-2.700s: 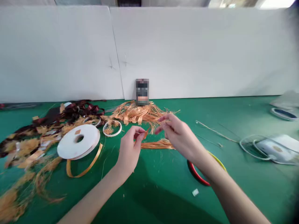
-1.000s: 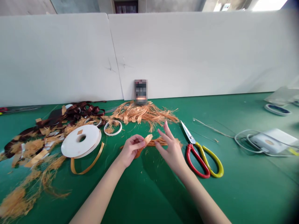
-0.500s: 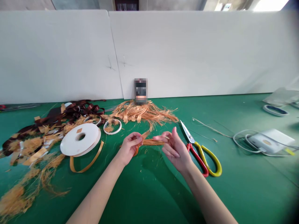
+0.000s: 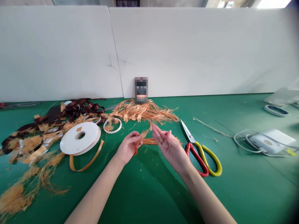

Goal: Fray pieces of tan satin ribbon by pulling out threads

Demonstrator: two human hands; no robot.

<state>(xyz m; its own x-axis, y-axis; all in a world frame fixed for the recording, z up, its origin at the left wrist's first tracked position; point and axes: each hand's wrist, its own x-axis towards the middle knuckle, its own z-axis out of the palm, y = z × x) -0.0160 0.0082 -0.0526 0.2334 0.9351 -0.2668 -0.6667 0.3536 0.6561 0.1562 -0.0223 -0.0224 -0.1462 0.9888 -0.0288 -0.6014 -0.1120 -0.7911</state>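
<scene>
Pinching orange raffia strands (image 4: 146,140) in the left hand (image 4: 128,148), right hand (image 4: 169,148) open just beside them (fingers spread), red-and-yellow scissors (image 4: 193,145) nearby

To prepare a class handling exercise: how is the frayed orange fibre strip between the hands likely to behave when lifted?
The frayed orange fibre strip is probably light and floppy: it bends at the left hand. It likely sheds easily, since loose shreds lie around it.

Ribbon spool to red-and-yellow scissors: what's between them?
In the head view: the left hand, an orange raffia strip it pinches, and the open right hand.
</scene>
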